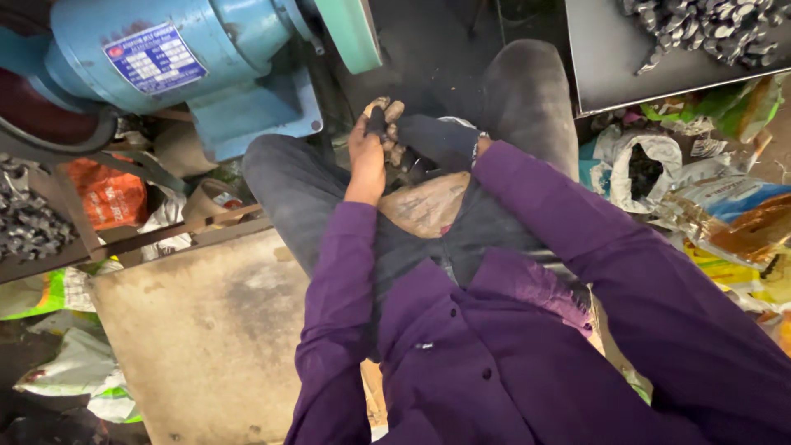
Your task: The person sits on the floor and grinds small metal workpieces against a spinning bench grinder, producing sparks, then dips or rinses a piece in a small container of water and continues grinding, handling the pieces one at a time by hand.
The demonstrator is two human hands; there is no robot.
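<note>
Centre of frame, above the lap: left hand (367, 156), fingers closed around the cuff of a dark glove (437, 138) that covers the right hand (461, 144); the gloved fingers' state cannot be told. Blue motor (165, 58) at upper left.

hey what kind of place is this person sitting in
Probably a small metalworking workshop: a blue electric motor stands by the person's knees, heaps of small metal parts fill a tray, and sacks crowd the floor.

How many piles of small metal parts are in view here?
2. One pile of metal parts lies on the dark tray at top right; the other pile sits at the left edge, partly cut off. More may lie out of view.
</note>
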